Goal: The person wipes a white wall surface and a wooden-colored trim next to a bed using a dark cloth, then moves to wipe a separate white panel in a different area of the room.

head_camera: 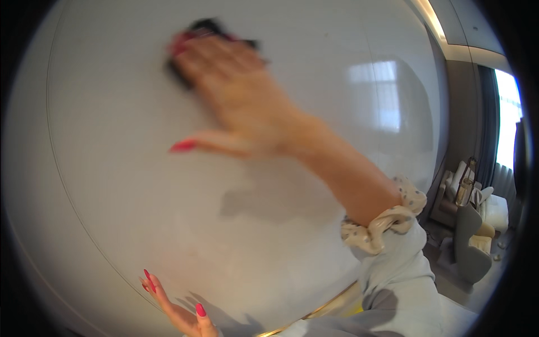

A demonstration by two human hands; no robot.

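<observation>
My right hand (248, 92) reaches up across a glossy white wall panel (126, 168), its fingers spread flat over a dark cloth (181, 73) pressed to the surface. The hand and cloth are blurred. Its thumb, with a long red nail, points left, apart from the cloth. A cream dotted scrunchie (379, 229) circles that forearm at the edge of a pale sleeve (396, 265). Low in the picture, my left hand (181, 311) is raised near the panel with fingers and thumb apart and nothing between them; its lower part is cut off by the picture's edge.
Thin seams run down the panel, which reflects a window. A gold-coloured trim (328, 305) lies along the bottom. At the right are a grey armchair (469, 248), more pale seats, a hanging glass lamp (465, 191), and a dark curtain (487, 126) beside a bright window (507, 122).
</observation>
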